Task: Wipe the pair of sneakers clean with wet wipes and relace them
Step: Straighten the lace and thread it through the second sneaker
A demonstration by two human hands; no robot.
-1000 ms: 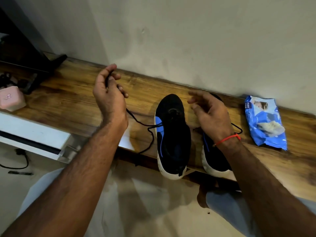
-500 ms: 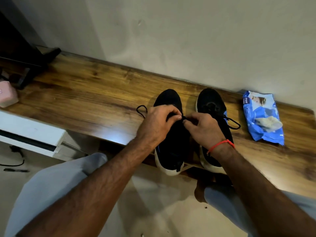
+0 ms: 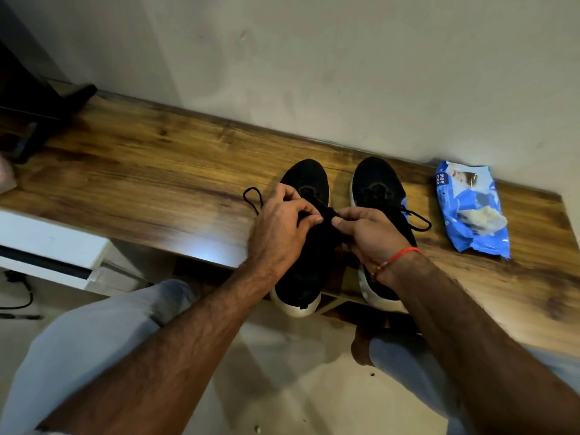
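Two black sneakers with white soles stand side by side on the wooden shelf (image 3: 150, 183), toes toward the wall. Over the left sneaker (image 3: 309, 183) my left hand (image 3: 279, 227) pinches its black lace (image 3: 252, 196), and a loop of that lace sticks out to the left. My right hand (image 3: 367, 233), with a red thread on the wrist, pinches the other end of the same lace above the tongue. The right sneaker (image 3: 376, 180) is laced, its bow lying to the right. A blue pack of wet wipes (image 3: 470, 208) lies to the right of the sneakers.
A plain wall runs right behind the shelf. Dark objects (image 3: 34, 120) sit at the shelf's far left end. A white unit (image 3: 47, 243) stands lower at the left. My knees in pale trousers are below the shelf edge, over a light floor.
My left hand came down from the raised pull at the left and both hands met over the left sneaker. Since half a second ago they have hardly moved.
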